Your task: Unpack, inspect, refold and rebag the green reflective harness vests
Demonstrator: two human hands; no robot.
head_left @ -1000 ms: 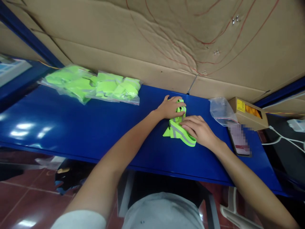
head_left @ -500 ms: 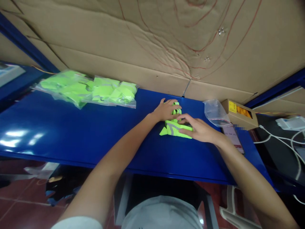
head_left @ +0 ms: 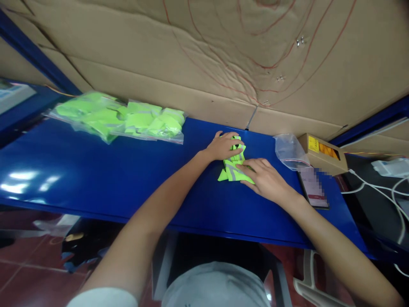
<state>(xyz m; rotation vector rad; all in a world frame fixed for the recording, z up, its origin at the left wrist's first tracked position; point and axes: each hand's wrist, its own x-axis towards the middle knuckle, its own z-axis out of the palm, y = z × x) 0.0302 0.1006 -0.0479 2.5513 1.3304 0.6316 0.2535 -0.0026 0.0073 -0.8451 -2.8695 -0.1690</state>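
A neon yellow-green reflective garment [head_left: 234, 172] with grey strips, probably a vest, lies partly folded on the blue table. My left hand [head_left: 222, 146] rests over its far, bunched part, fingers outstretched and a little apart, with cloth showing between and beside them. At the garment's near right side is my right hand [head_left: 266, 179]. Its fingers lie on top of the cloth and the thumb is at the lower right edge, closed on the fabric. A pointed corner of cloth sticks out at the near left. The fabric beneath both hands is hidden.
Clear bags of similar neon cloth [head_left: 140, 123] lie at the back left. To the right are an empty clear zip bag [head_left: 290, 151], a phone [head_left: 313, 187], a cardboard box [head_left: 324, 153] and white cables [head_left: 364, 183]. A cardboard wall [head_left: 191, 98] borders the table [head_left: 105, 179] behind.
My right hand has shifted slightly nearer to me, and its fingers now lie lower over the cloth. The near fold looks flatter and squarer. My left hand has stayed almost in place.
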